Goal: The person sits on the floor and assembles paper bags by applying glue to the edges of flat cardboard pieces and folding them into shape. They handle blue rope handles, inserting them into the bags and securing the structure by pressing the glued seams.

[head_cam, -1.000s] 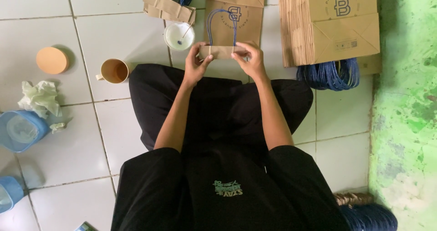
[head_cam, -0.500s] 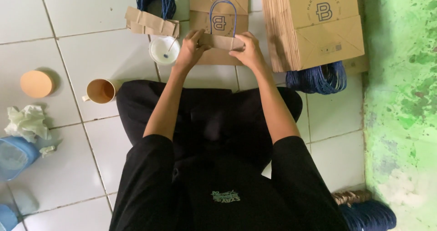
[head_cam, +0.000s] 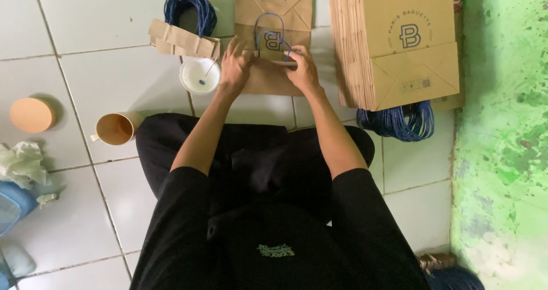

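So the left hand (head_cam: 235,67) and right hand (head_cam: 302,70) press a blue cord handle's (head_cam: 271,30) strip onto a flat kraft bag (head_cam: 274,4), while a tall stack of bags (head_cam: 399,44) waits.

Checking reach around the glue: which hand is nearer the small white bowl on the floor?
Left. The left hand is just beside the white bowl, on the flat paper bag. The right hand is farther, beyond the left.

Both hands, left hand (head_cam: 235,67) and right hand (head_cam: 302,70), press a blue-handled paper bag (head_cam: 274,16) flat on tiles
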